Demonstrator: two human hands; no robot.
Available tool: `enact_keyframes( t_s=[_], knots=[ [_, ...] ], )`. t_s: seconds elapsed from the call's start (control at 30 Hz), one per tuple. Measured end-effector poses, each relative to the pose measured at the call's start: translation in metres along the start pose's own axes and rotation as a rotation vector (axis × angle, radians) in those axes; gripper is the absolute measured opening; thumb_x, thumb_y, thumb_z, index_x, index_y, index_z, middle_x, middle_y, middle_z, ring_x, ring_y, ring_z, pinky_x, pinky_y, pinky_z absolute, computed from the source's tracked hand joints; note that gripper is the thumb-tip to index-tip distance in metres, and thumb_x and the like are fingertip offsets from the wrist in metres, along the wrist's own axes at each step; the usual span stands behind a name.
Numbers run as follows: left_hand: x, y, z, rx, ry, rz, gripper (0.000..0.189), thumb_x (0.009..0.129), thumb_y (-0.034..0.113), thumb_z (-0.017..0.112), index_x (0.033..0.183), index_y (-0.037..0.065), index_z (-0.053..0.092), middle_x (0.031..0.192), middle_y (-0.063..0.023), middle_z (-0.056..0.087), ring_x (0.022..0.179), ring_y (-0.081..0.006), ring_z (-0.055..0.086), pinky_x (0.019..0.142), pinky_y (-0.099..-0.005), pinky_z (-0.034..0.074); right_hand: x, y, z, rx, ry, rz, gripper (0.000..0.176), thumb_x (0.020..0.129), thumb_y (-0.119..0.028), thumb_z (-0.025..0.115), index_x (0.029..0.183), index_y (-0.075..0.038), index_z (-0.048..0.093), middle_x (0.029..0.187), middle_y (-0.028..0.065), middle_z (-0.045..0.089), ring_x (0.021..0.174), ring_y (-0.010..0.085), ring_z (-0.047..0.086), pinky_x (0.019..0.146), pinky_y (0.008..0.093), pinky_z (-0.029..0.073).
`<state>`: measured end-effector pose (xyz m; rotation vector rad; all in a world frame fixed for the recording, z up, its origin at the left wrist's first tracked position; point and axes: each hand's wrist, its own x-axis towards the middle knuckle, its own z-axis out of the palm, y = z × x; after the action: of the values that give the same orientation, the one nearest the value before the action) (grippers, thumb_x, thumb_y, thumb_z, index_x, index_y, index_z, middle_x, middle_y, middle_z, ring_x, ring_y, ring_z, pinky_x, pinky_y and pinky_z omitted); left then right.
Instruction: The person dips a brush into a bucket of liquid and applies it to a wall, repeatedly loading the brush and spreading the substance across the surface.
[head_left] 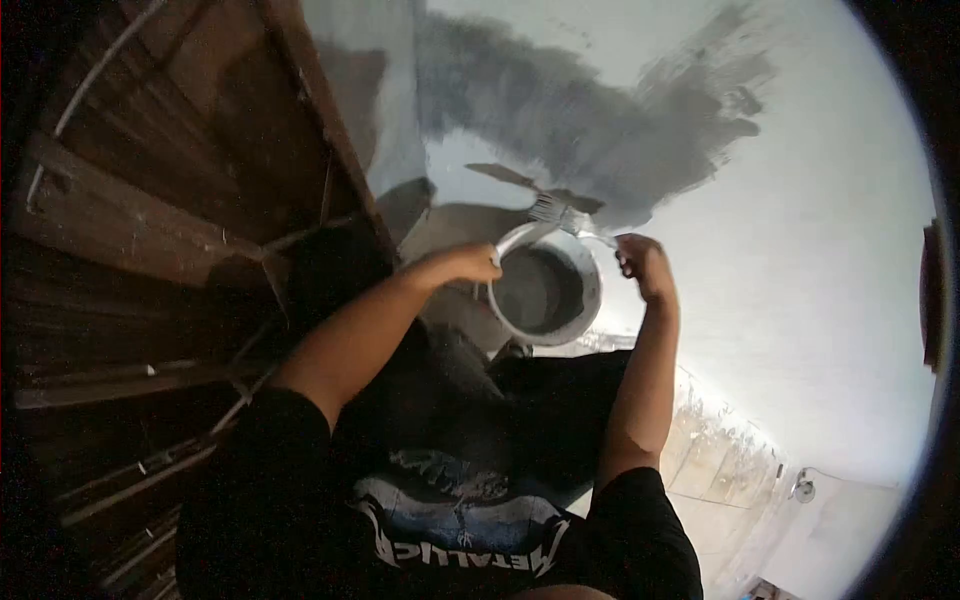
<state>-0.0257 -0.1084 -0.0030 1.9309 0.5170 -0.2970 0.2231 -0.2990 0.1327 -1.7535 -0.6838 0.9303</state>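
Observation:
A white bucket (590, 278) with grey, wet-looking material inside hangs in front of me. My left hand (478, 264) is closed on the bucket's rim or handle at its left side. In my right hand (648, 266), closed fingers grip the handle of a wide paintbrush (565, 214). The brush lies level across the far rim of the bucket in this view, bristles pointing left. Behind it, a dark grey smeared patch (600, 130) covers part of the pale wall (800, 250).
Dark wooden boards and a frame (180, 220) rise close on my left, meeting the wall near a corner. Stained, flaking tiles (715, 460) run along the lower right. A small round fixture with a cord (804, 488) sits further right.

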Motion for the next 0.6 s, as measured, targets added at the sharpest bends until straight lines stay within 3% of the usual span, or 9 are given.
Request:
enact_keyframes(
  t_s=[0.07,0.13,0.17,0.3,0.33,0.37,0.47,0.57,0.6],
  knots=[
    [-0.012,0.041,0.002,-0.327,0.042,0.151,0.028,0.085,0.025,0.062,0.107,0.007,0.064,0.086,-0.0064,0.065,0.075,-0.0144,0.061,0.065,-0.0297,0.048,0.013,0.016,0.013,0.315,-0.028,0.024,0.014,0.086,-0.018,0.053,0.087,-0.004,0.056,0.061,-0.0028,0.040,0.051,0.0085,0.034,0.047,0.0242,0.027],
    [-0.023,0.074,0.008,-0.568,0.165,0.231,0.033,0.091,0.030,0.060,0.119,0.012,0.059,0.096,-0.0039,0.064,0.082,-0.0123,0.060,0.069,-0.0267,0.048,0.008,0.017,0.056,0.547,0.133,0.080,0.021,0.088,-0.019,0.056,0.100,-0.002,0.055,0.068,-0.0003,0.048,0.054,0.0104,0.043,0.050,0.0234,0.035],
    [-0.032,0.090,0.009,-0.647,0.255,0.291,0.036,0.092,0.031,0.059,0.121,0.011,0.058,0.098,-0.0040,0.063,0.084,-0.0119,0.059,0.071,-0.0258,0.047,0.007,0.019,0.065,0.755,-0.138,0.137,0.024,0.087,-0.018,0.057,0.104,-0.001,0.056,0.073,0.0016,0.052,0.060,0.0131,0.049,0.054,0.0248,0.040],
    [-0.021,0.077,0.007,-0.897,0.375,0.392,0.040,0.093,0.031,0.059,0.125,0.007,0.055,0.100,-0.0051,0.064,0.090,-0.0118,0.059,0.079,-0.0246,0.046,0.001,0.038,0.134,0.968,-0.349,0.220,0.020,0.092,-0.020,0.045,0.097,-0.006,0.057,0.071,-0.0012,0.051,0.059,0.0133,0.047,0.059,0.0282,0.039],
    [-0.028,0.084,0.004,-0.846,0.490,0.523,0.027,0.092,0.026,0.060,0.106,0.002,0.056,0.084,-0.0038,0.065,0.072,-0.0092,0.060,0.062,-0.0248,0.049,0.005,0.053,0.143,1.069,-0.519,0.223,0.019,0.092,-0.020,0.044,0.097,-0.006,0.056,0.073,-0.0011,0.051,0.060,0.0134,0.047,0.059,0.0282,0.039],
    [-0.036,0.086,0.001,-0.860,0.483,0.411,0.028,0.093,0.026,0.060,0.108,0.002,0.057,0.087,-0.0036,0.065,0.076,-0.0097,0.060,0.066,-0.0255,0.049,0.010,0.066,0.149,1.165,-0.690,0.229,0.019,0.092,-0.021,0.044,0.097,-0.007,0.056,0.074,-0.0009,0.052,0.061,0.0135,0.048,0.060,0.0281,0.039],
    [-0.058,0.085,-0.011,-0.912,0.434,0.084,0.025,0.093,0.024,0.058,0.108,0.004,0.058,0.091,-0.0021,0.063,0.080,-0.0115,0.061,0.066,-0.0295,0.050,0.007,0.057,0.177,0.771,-0.448,0.194,0.022,0.094,-0.025,0.043,0.099,-0.008,0.056,0.077,0.0007,0.053,0.067,0.0128,0.050,0.062,0.0276,0.040],
    [-0.035,0.040,-0.018,-0.938,0.686,0.269,0.028,0.093,0.028,0.059,0.109,0.005,0.056,0.091,-0.0043,0.062,0.080,-0.0128,0.060,0.060,-0.0302,0.051,0.006,0.047,0.185,0.255,-0.326,0.169,0.028,0.094,-0.032,0.047,0.105,-0.007,0.056,0.078,0.0022,0.055,0.070,0.0128,0.049,0.063,0.0272,0.040],
    [-0.036,0.035,-0.032,-0.842,0.811,0.101,0.031,0.093,0.030,0.058,0.111,0.005,0.055,0.093,-0.0053,0.061,0.080,-0.0143,0.060,0.060,-0.0307,0.051,0.002,0.043,0.187,0.077,-0.276,0.174,0.039,0.095,-0.041,0.049,0.106,-0.004,0.055,0.081,0.0042,0.057,0.071,0.0142,0.050,0.064,0.0277,0.041]
  ],
)
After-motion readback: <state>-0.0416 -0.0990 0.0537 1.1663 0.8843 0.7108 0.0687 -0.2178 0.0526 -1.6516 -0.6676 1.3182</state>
